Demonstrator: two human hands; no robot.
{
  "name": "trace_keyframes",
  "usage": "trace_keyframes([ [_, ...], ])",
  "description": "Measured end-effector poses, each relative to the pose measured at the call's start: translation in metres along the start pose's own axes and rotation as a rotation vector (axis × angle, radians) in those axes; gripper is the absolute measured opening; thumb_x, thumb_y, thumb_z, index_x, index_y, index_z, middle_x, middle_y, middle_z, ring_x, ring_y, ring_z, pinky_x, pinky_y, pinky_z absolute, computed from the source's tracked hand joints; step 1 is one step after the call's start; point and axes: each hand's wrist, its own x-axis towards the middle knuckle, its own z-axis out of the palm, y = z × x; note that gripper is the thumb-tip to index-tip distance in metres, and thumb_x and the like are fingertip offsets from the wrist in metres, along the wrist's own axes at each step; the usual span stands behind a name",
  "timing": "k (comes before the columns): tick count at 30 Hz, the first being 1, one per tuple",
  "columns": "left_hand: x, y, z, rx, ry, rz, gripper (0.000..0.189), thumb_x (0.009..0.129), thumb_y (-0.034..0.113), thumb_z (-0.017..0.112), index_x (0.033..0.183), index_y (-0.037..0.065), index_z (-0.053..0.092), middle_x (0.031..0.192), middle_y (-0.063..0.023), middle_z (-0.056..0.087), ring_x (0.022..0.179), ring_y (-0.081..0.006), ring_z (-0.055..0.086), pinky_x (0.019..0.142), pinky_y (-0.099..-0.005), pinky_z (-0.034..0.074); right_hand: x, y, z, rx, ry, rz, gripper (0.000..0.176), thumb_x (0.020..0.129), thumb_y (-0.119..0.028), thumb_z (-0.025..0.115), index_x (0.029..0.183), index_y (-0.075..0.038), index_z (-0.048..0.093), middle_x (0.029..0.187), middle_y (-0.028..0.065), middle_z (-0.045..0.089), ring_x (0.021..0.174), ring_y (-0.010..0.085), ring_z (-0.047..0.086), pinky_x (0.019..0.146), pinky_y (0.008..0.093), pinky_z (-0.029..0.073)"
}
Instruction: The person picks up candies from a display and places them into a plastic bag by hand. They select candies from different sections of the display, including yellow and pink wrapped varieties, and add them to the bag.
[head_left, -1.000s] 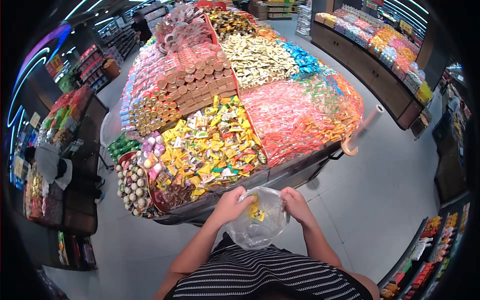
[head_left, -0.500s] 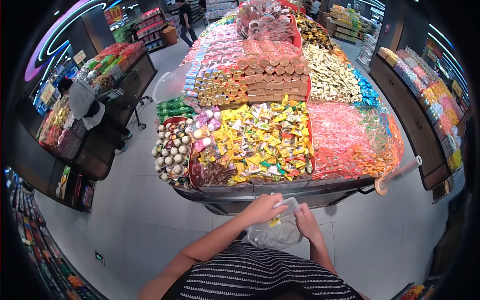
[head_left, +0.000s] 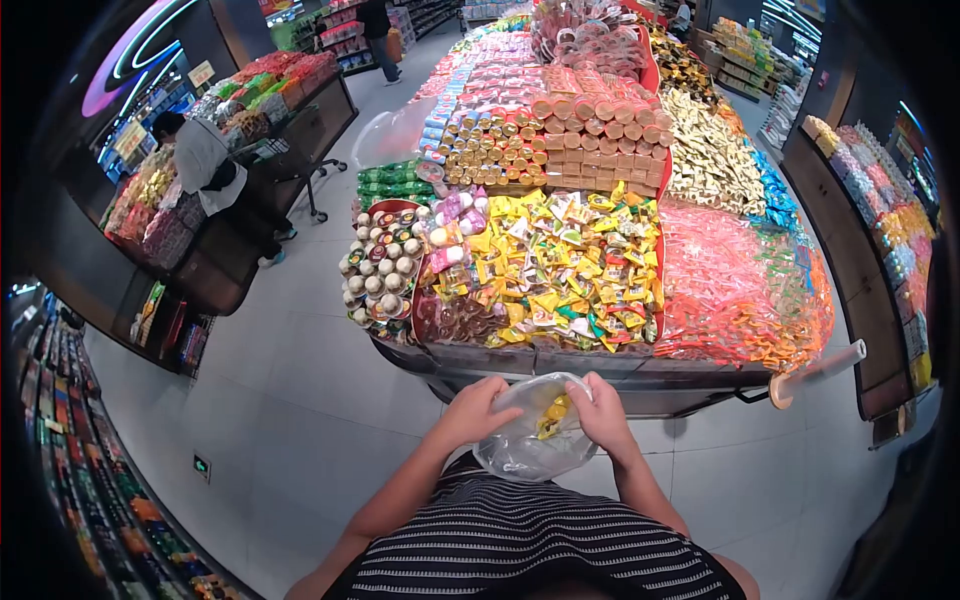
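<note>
A clear plastic bag [head_left: 520,450] hangs between my hands, its mouth spread wide. Inside it lie a few yellow-wrapped candies [head_left: 552,415]. My left hand [head_left: 476,410] grips the rim on the left side, the thumb pointing toward the opening. On the opposite rim, my right hand [head_left: 602,412] pinches the plastic between thumb and fingers. Just beyond the bag stands a candy display [head_left: 600,368], with a heap of yellow-wrapped candies [head_left: 570,265] closest to my hands.
A roll of plastic bags [head_left: 820,374] sticks out at the display's right front corner. Left, a person [head_left: 210,170] stands by another candy counter beside a shopping cart [head_left: 315,185]. More candy shelves [head_left: 860,300] line the right. Another person [head_left: 378,40] is at the back.
The bag's mouth has gone from bunched together to spread wide, showing the yellow candies inside. My left hand has shifted left along the rim. The view has turned slightly left.
</note>
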Motion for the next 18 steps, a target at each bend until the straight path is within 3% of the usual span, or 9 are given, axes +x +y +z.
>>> trace_keyframes([
  [1, -0.006, -0.003, 0.001, 0.0, 0.001, -0.005, 0.034, 0.081, 0.03, 0.076, 0.087, 0.003, 0.055, 0.078, -0.0138, 0.063, 0.073, -0.0318, 0.062, 0.063, -0.0392, 0.046, 0.001, -0.002, -0.002, 0.055, -0.032, 0.016, 0.03, 0.094, -0.025, 0.062, 0.083, 0.001, 0.052, 0.071, 0.0122, 0.058, 0.066, 0.015, 0.052, 0.062, 0.0341, 0.045],
  [3, -0.013, -0.006, 0.006, 0.079, -0.022, -0.196, 0.034, 0.082, 0.03, 0.076, 0.084, 0.003, 0.055, 0.076, -0.0153, 0.063, 0.071, -0.0348, 0.062, 0.062, -0.0406, 0.046, 0.002, -0.002, -0.005, 0.109, -0.064, 0.034, 0.031, 0.096, -0.025, 0.06, 0.081, 0.001, 0.053, 0.069, 0.0111, 0.057, 0.067, 0.014, 0.051, 0.063, 0.0335, 0.044],
  [7, -0.013, -0.008, 0.014, 0.063, 0.028, -0.28, 0.033, 0.083, 0.028, 0.075, 0.081, 0.002, 0.055, 0.072, -0.0165, 0.062, 0.068, -0.0377, 0.06, 0.06, -0.0418, 0.046, -0.004, -0.007, -0.013, 0.172, -0.173, 0.032, 0.032, 0.1, -0.025, 0.051, 0.083, 0.001, 0.055, 0.068, 0.0035, 0.055, 0.066, 0.0114, 0.049, 0.062, 0.0317, 0.043],
  [9, -0.008, -0.005, 0.013, 0.079, 0.038, -0.228, 0.034, 0.083, 0.028, 0.076, 0.079, 0.002, 0.054, 0.069, -0.0155, 0.06, 0.065, -0.0345, 0.061, 0.058, -0.0405, 0.045, -0.008, -0.009, -0.017, 0.244, -0.202, 0.055, 0.032, 0.102, -0.026, 0.049, 0.083, 0.0, 0.057, 0.067, -0.0001, 0.054, 0.064, 0.0093, 0.046, 0.059, 0.0298, 0.041],
  [11, -0.005, 0.001, 0.009, 0.047, 0.044, -0.208, 0.037, 0.08, 0.031, 0.078, 0.079, 0.002, 0.054, 0.069, -0.014, 0.06, 0.064, -0.0312, 0.061, 0.058, -0.0392, 0.045, -0.011, -0.006, -0.022, 0.427, -0.253, 0.192, 0.028, 0.103, -0.025, 0.048, 0.087, -0.004, 0.059, 0.065, -0.007, 0.047, 0.058, 0.0031, 0.038, 0.052, 0.0236, 0.032],
  [12, -0.004, 0.004, 0.008, 0.016, 0.053, -0.192, 0.04, 0.077, 0.033, 0.08, 0.08, 0.003, 0.054, 0.069, -0.0126, 0.061, 0.063, -0.028, 0.061, 0.057, -0.0379, 0.045, -0.013, -0.006, -0.024, 0.425, -0.247, 0.195, 0.028, 0.103, -0.025, 0.048, 0.087, -0.004, 0.059, 0.065, -0.007, 0.047, 0.058, 0.0031, 0.038, 0.052, 0.0236, 0.032],
  [14, -0.008, 0.002, 0.005, 0.048, 0.032, -0.168, 0.044, 0.074, 0.037, 0.082, 0.081, 0.004, 0.054, 0.069, -0.0107, 0.061, 0.063, -0.025, 0.06, 0.057, -0.0368, 0.045, -0.019, -0.008, -0.025, 0.595, -0.185, 0.216, 0.025, 0.103, -0.029, 0.046, 0.088, -0.011, 0.056, 0.063, -0.0108, 0.037, 0.049, 0.0007, 0.029, 0.043, 0.0213, 0.021],
  [16, -0.014, -0.004, 0.001, 0.08, 0.008, -0.147, 0.049, 0.071, 0.041, 0.084, 0.082, 0.004, 0.054, 0.069, -0.0088, 0.061, 0.062, -0.0221, 0.059, 0.057, -0.0357, 0.046, -0.022, -0.004, -0.028, 0.618, -0.146, 0.221, 0.026, 0.103, -0.03, 0.045, 0.086, -0.012, 0.054, 0.062, -0.0106, 0.037, 0.048, 0.0009, 0.029, 0.042, 0.0215, 0.021],
  [18, -0.021, -0.016, 0.0, 0.041, -0.132, -0.317, 0.055, 0.067, 0.048, 0.085, 0.084, 0.005, 0.053, 0.071, -0.0061, 0.059, 0.061, -0.02, 0.058, 0.058, -0.0355, 0.046, -0.026, -0.001, -0.032, 0.646, -0.091, 0.241, 0.027, 0.104, -0.031, 0.045, 0.084, -0.014, 0.051, 0.062, -0.0104, 0.036, 0.048, 0.001, 0.029, 0.041, 0.0216, 0.02],
])
